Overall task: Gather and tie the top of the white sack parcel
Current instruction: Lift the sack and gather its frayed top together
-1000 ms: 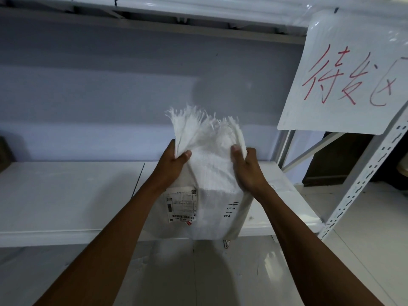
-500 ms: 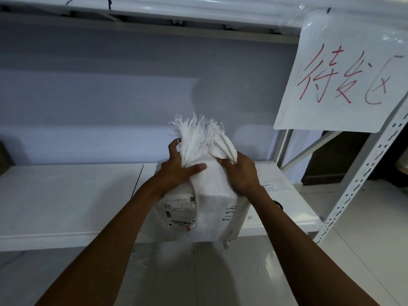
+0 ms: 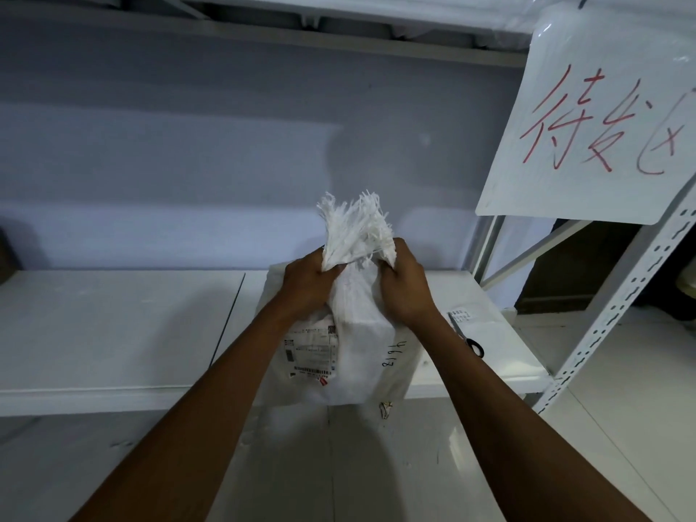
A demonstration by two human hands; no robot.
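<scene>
A white woven sack parcel [image 3: 361, 356] stands on the front edge of a white shelf [image 3: 120, 333]. It bears a shipping label [image 3: 310, 352] on its left face and handwritten numbers on the right. Its frayed top [image 3: 354, 227] is bunched into a narrow tuft that sticks up. My left hand [image 3: 307, 284] grips the bunched neck from the left. My right hand [image 3: 401, 284] grips it from the right, and both hands press close together below the fringe.
Black-handled scissors [image 3: 469, 339] lie on the shelf right of the parcel, partly behind my right forearm. A white sign with red writing [image 3: 595, 118] hangs on the perforated rack upright [image 3: 617, 314] at the right. A small scrap [image 3: 386, 408] lies on the floor below.
The wide open sack top has been drawn together into a tight tuft. Both hands have moved inward toward each other and closed around the neck.
</scene>
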